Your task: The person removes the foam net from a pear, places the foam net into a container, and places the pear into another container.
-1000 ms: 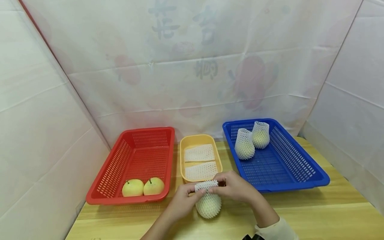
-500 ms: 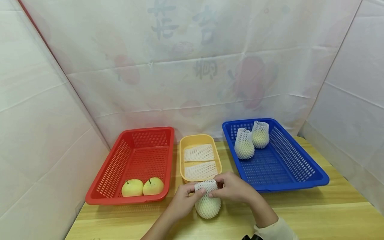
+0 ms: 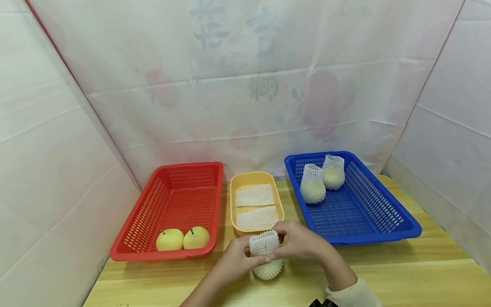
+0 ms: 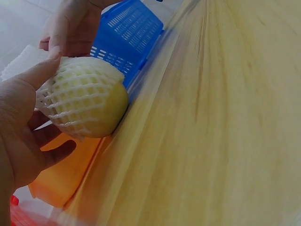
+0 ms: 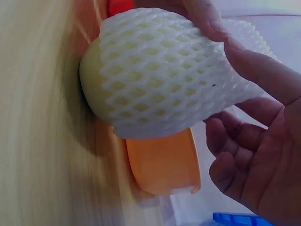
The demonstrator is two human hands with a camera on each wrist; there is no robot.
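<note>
A pale yellow pear [image 5: 90,75] stands on the table inside a white foam fruit net [image 5: 155,70], its bottom end bare. The net's free end sticks up past the fruit. My left hand [image 3: 237,258] holds the net from the left, thumb across its near side and fingers behind. From the right, my right hand [image 3: 298,241] grips the same net, its thumb tip meeting the left thumb in front. In the right wrist view, the lower fingers of the right hand [image 5: 254,160] curl beside the net, off the pear.
Two bare pears [image 3: 170,240] lie in the red basket [image 3: 219,204] at left. A yellow tray [image 3: 232,213] with two flat foam nets [image 3: 255,195] stands just behind my hands. At right, a blue basket [image 3: 383,239] holds two netted pears [image 3: 313,187].
Both thumbs have slid down the net's near side and now meet tip to tip lower over the pear. More of the net's upper part shows. The baskets and tray stay put.
</note>
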